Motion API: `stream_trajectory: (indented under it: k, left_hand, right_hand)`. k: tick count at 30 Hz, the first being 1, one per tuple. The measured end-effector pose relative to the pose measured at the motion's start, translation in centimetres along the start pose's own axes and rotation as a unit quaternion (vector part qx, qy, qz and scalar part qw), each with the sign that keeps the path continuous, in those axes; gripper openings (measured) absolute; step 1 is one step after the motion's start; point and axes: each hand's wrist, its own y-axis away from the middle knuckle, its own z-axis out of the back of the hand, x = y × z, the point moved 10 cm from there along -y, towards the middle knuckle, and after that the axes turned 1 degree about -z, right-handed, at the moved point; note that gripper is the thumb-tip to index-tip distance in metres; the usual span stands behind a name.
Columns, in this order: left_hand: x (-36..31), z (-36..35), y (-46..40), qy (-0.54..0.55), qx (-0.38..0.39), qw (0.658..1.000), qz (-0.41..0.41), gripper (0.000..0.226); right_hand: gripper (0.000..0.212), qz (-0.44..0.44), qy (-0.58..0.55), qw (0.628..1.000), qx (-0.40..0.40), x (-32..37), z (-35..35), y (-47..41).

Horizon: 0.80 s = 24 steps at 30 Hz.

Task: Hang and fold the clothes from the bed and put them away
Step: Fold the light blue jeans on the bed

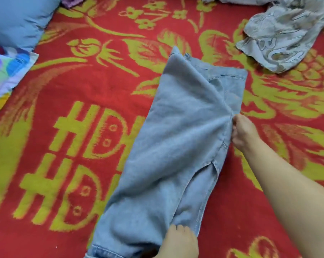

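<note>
A pair of light blue jeans (168, 142) lies lengthwise on the red and yellow blanket (83, 108), one leg folded over the other. My right hand (241, 131) pinches the cloth at the jeans' right edge, near the crotch seam. My left hand (179, 241) grips the leg ends at the bottom of the view, fingers curled over the denim. A crumpled grey patterned garment (285, 34) lies at the upper right, apart from the jeans.
A blue pillow (16, 19) sits at the upper left, with a colourful patterned pillow (6, 71) below it. A bit of purple cloth (71, 0) shows at the top edge. More pale fabric (231, 0) lies along the top right.
</note>
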Motion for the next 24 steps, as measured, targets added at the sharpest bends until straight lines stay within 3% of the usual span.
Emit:
stream_trajectory:
  k: [1, 4, 8, 11, 15, 18, 20, 22, 24]
  left_hand:
    - [-0.4, -0.5, -0.1, -0.007, 0.003, 1.0, -0.013, 0.011]
    - [-1.1, -0.6, -1.0, 0.033, 0.017, 0.997, -0.061, 0.025]
    - [0.9, 5.4, -5.3, 0.144, -0.123, 0.976, -0.104, 0.029]
    - [4.0, 8.0, -11.3, 0.139, -0.168, 0.976, -0.026, 0.02]
    - [5.8, 4.3, -18.7, 0.192, -0.038, 0.975, 0.103, 0.05]
    - [4.4, 2.1, -20.7, 0.162, -0.025, 0.981, 0.101, 0.046]
    - [4.5, 2.4, -20.2, 0.113, -0.082, 0.984, 0.114, 0.038]
    - [4.1, 2.8, -19.1, 0.088, -0.075, 0.989, 0.091, 0.033]
    - [4.0, 3.4, -18.4, 0.092, -0.084, 0.989, 0.079, 0.033]
  right_hand:
    - [0.024, -0.028, 0.037, 0.999, -0.019, -1.6, 1.7, -0.3]
    - [0.01, -0.042, 0.106, 0.994, 0.0, -2.6, 2.2, -1.6]
    - [0.05, 0.068, 0.318, 0.945, -0.028, 2.7, 0.4, -3.8]
    - [0.043, 0.176, 0.43, 0.885, -0.03, 6.8, -3.1, -4.4]
    - [0.033, 0.277, 0.527, 0.803, -0.034, 9.8, -7.9, -6.4]
    - [0.045, 0.24, 0.605, 0.756, -0.069, 8.3, -9.2, -9.5]
    - [0.047, 0.194, 0.623, 0.752, -0.099, 7.3, -8.6, -11.0]
    - [0.036, 0.172, 0.623, 0.756, -0.099, 7.4, -8.4, -11.5]
    - [0.02, 0.201, 0.576, 0.787, -0.093, 9.3, -8.7, -11.2]
